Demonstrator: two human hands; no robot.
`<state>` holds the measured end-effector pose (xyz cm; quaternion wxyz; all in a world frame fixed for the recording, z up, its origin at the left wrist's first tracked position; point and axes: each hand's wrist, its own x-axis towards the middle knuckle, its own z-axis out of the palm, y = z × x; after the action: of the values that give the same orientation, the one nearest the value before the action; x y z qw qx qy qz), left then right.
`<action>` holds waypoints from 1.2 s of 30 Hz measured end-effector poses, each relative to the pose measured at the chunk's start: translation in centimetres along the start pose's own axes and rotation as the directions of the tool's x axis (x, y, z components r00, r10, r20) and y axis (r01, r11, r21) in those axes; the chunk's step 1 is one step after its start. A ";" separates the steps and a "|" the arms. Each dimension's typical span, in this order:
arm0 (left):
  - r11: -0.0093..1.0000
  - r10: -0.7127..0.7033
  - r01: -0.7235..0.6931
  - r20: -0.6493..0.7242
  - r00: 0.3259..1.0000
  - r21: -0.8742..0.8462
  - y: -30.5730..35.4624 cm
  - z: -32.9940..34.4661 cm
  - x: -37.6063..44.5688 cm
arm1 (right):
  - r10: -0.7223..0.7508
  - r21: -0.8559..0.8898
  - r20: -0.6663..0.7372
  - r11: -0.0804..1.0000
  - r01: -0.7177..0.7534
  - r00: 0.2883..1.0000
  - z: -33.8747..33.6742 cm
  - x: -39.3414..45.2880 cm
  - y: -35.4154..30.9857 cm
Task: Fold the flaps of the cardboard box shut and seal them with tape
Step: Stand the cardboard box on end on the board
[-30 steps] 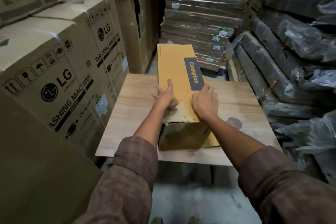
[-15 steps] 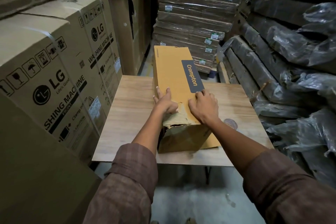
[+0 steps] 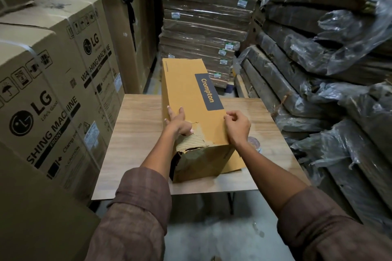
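The cardboard box (image 3: pixel 186 99) lies lengthwise on the worktop (image 3: pixel 137 133). The left hand (image 3: pixel 179 122) rests on its top near the torn near end, fingers (image 3: pixel 172 113) straight. The right hand (image 3: pixel 237 127) sits at the box's right top edge, fingers curled, apparently pinching that edge.

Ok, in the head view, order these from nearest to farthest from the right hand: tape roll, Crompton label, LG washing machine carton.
From the right hand:
1. Tape roll, just beside the wrist on the table, partly hidden by the forearm.
2. Crompton label, on the box top, up and left of the fingers.
3. LG washing machine carton, far left, off the table.
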<state>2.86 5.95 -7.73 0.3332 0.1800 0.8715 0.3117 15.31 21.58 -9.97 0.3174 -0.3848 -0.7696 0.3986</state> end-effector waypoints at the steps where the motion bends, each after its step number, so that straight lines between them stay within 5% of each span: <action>1: 1.000 0.003 -0.003 -0.005 1.000 -0.011 0.0 0.0 0.0 | 0.002 0.020 0.060 1.000 -0.003 0.998 -0.4 0.2 0.6; 5: 0.999 0.022 -0.022 -0.004 1.000 -0.030 -0.2 0.0 -0.2 | -0.082 -0.029 0.470 0.994 0.109 0.879 -3.2 0.3 2.9; 11: 0.999 0.027 -0.026 0.012 1.000 -0.041 -0.2 -0.3 -0.2 | 0.015 -0.226 0.718 0.951 0.213 0.696 -5.4 1.3 2.1; 17: 0.996 0.040 -0.041 -0.012 0.999 -0.077 -0.4 -0.3 -0.9 | 0.033 -0.339 0.729 0.886 0.318 0.684 -4.7 0.7 0.8; 24: 0.994 0.057 -0.057 -0.003 0.998 -0.095 -0.8 -0.5 -1.5 | 0.125 -0.623 0.701 0.586 0.518 0.702 -0.4 -2.5 -1.9; 36: 0.995 0.060 -0.058 0.016 0.998 -0.082 -1.0 -0.7 -0.8 | 0.259 -0.677 0.709 0.514 0.528 0.656 1.2 -4.0 -3.3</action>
<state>2.84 4.52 -7.64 0.3389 0.1949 0.8492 0.3550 15.20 16.51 -8.45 -0.2195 -0.2217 -0.9481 0.0616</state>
